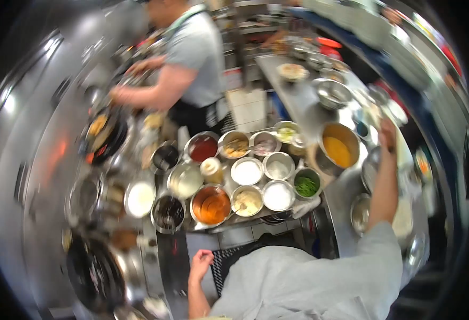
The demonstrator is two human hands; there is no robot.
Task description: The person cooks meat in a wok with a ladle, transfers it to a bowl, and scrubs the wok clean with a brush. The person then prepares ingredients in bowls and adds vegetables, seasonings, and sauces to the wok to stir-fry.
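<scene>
Plainly hands apart, right one over counter

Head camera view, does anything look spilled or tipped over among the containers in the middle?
Nothing clearly stands out. The containers appear upright, with the green food and the orange food inside their own, and no spill shows, though blur could hide small drips.

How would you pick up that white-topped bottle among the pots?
Probably by its top or upper sides, fingers coming from above: the white-topped bottle appears upright with its top exposed, while the orange sauce pot and pale liquid pot crowd it, leaving little room lower down.
</scene>
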